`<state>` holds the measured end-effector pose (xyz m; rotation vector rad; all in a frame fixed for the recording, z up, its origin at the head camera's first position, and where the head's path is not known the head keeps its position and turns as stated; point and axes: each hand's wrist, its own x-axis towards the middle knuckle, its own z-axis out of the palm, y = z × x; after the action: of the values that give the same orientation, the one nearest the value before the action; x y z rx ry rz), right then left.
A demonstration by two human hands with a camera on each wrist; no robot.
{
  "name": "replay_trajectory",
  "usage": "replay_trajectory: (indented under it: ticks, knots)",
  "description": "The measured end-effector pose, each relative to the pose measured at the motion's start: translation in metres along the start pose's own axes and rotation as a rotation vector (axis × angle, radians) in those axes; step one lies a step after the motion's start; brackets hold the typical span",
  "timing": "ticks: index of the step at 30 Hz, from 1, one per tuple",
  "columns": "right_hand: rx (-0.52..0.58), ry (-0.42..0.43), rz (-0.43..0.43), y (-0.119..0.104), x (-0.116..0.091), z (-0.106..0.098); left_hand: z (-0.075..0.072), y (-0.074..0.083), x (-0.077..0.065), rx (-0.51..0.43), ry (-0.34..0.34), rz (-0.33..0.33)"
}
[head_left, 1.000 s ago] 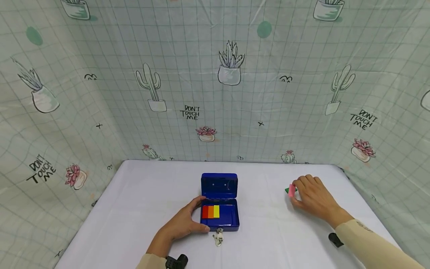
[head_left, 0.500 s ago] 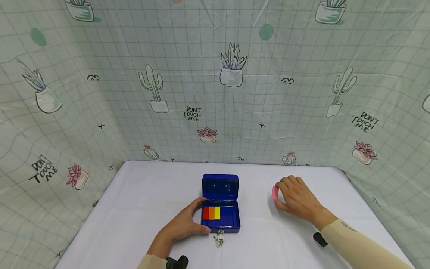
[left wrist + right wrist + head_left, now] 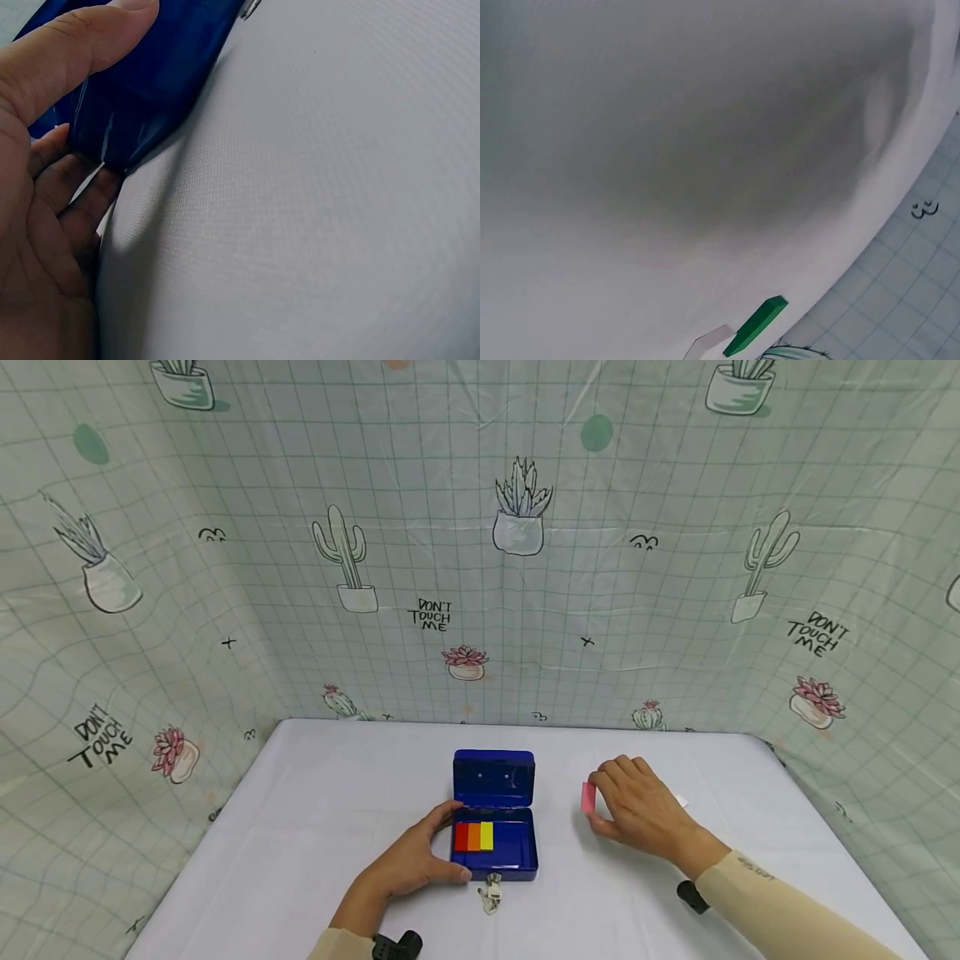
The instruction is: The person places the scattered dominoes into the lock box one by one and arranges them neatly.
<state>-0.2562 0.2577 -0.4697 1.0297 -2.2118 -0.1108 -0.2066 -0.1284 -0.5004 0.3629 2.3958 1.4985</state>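
Observation:
A small blue metal cash box (image 3: 515, 843) stands on the table with its lid (image 3: 493, 777) raised. Red (image 3: 461, 837), orange (image 3: 474, 837) and yellow (image 3: 487, 836) blocks lie side by side in its left part. My left hand (image 3: 405, 860) holds the box's left side, thumb at the front and fingers round the back; the left wrist view shows the thumb over its blue wall. To the right of the box, my right hand (image 3: 637, 810) pinches a pink block (image 3: 588, 797) upright between thumb and fingertips. The right wrist view shows neither that hand nor the pink block.
Keys (image 3: 491, 897) hang from the lock at the box's front. A green block (image 3: 756, 326) and a white block (image 3: 709, 341) lie on the white tablecloth (image 3: 360, 777), behind my right hand in the head view. A patterned curtain (image 3: 420, 527) encloses the table's back and sides.
My right hand has carried the pink block leftward, away from the green block and closer to the box. The left hand keeps its hold on the box.

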Motion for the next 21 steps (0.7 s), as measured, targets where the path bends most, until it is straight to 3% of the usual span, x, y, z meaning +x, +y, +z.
replay_trajectory:
  ticks: [21]
  knots:
    - [0.037, -0.027, -0.049, -0.036, 0.024, -0.002, 0.001, -0.002, 0.000, 0.009, 0.008, -0.021]
